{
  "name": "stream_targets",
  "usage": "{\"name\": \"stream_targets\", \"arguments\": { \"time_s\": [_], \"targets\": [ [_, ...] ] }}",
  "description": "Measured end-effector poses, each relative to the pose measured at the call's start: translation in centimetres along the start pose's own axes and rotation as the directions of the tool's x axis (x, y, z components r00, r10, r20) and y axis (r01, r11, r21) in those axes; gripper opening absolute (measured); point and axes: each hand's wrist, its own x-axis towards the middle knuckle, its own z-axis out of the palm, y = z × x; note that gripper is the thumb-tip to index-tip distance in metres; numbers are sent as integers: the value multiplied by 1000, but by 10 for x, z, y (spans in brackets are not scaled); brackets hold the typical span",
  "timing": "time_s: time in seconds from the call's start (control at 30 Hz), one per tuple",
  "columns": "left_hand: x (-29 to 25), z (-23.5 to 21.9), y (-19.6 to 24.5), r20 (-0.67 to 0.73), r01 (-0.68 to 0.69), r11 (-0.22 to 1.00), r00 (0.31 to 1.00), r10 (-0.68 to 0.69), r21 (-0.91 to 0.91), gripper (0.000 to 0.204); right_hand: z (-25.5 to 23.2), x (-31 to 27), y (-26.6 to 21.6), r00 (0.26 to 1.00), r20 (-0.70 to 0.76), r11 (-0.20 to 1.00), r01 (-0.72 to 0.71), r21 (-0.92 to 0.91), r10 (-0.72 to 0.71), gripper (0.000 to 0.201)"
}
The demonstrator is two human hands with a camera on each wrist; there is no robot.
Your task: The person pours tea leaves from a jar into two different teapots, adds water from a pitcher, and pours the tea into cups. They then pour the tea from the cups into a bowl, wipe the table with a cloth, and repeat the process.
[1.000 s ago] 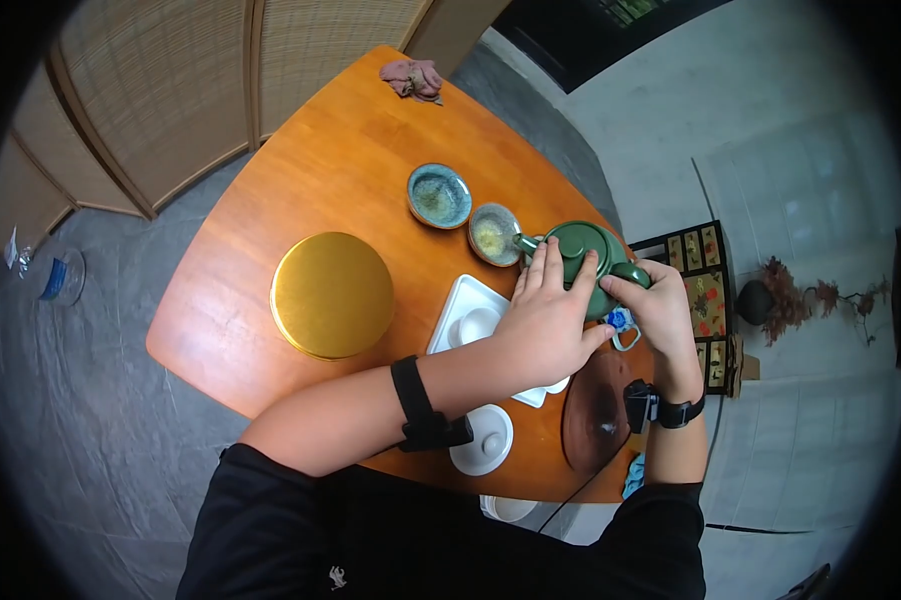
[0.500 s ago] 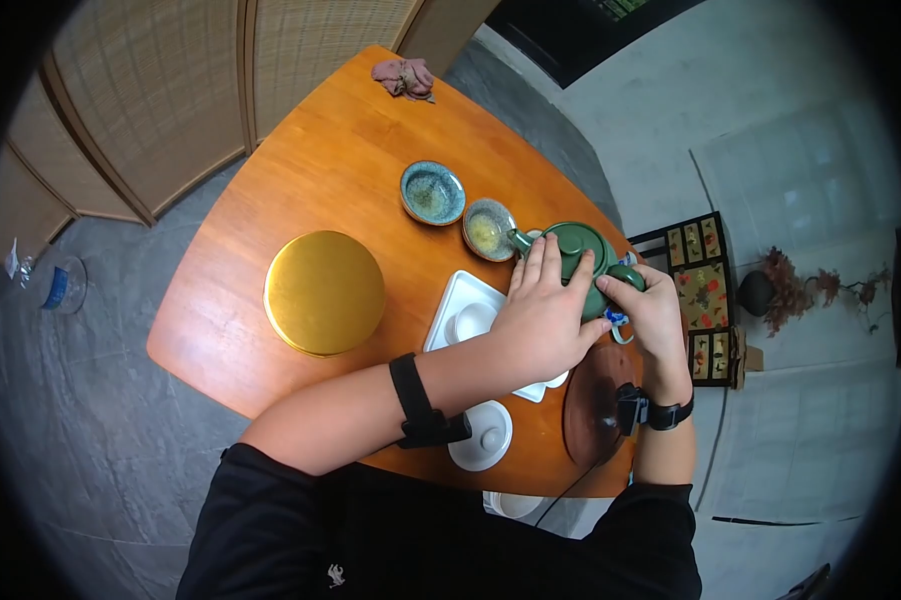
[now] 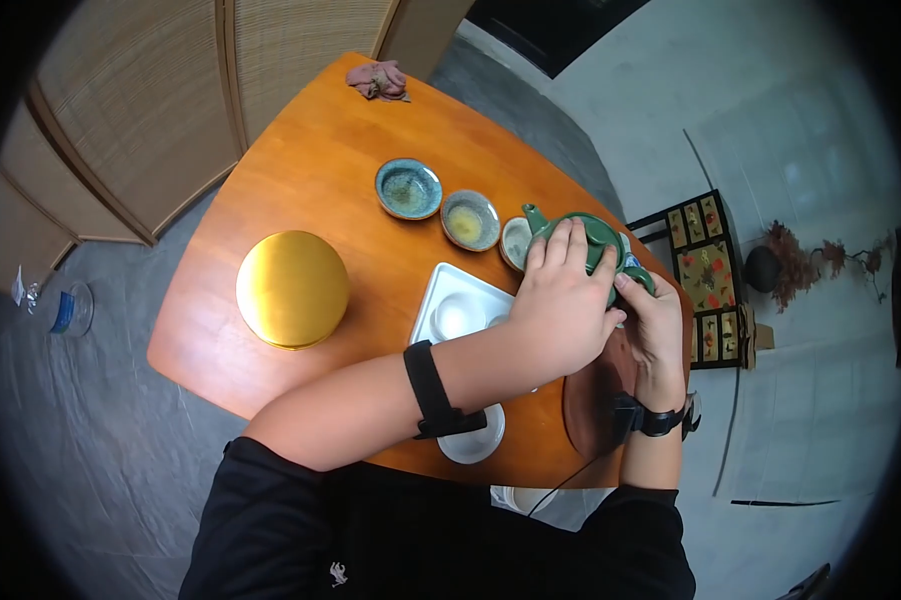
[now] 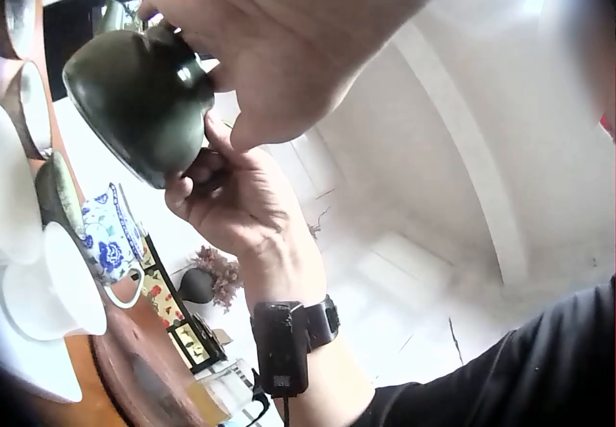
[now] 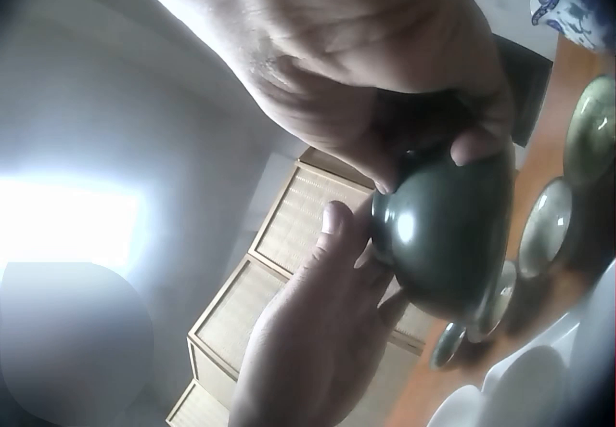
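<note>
A dark green teapot (image 3: 604, 233) is held up over the table's right side, its spout (image 3: 533, 216) above a third small bowl (image 3: 515, 243). My right hand (image 3: 657, 325) grips its handle, the thumb on top. Across the lid lies my left hand (image 3: 567, 312), fingers straight and thumb spread. In the left wrist view the teapot's rounded body (image 4: 140, 100) shows between both hands. Beside the spout stands a grey bowl (image 3: 470, 221) with pale yellow liquid. A blue-green bowl (image 3: 408, 189) is further left.
Under my left forearm is a white tray (image 3: 467, 280) with white cups. A gold round tin (image 3: 292, 290) stands left, a brown oval board (image 3: 592, 405) near the right edge. A blue-and-white cup (image 4: 108, 239) is below the teapot. A pink cloth (image 3: 378, 80) lies at the far corner.
Both hands have moved the teapot right, its spout going from the grey bowl to the third bowl. The head view has shifted slightly, so the table items appear further left.
</note>
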Motion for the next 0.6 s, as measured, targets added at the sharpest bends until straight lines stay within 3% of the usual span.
{"name": "stream_targets", "arguments": {
  "time_s": [0.23,0.4,0.6],
  "targets": [
    [11,15,18,176,55,998,983,-47,-42,76,-33,-6,-16,998,-55,977,3,-212,-15,12],
    [14,17,20,379,116,993,920,-98,-25,89,-42,0,-18,998,-39,931,25,-364,-42,13],
    [17,15,17,476,160,987,868,-141,1,92,-39,7,-16,999,-27,917,8,-400,-20,12]
  ]
}}
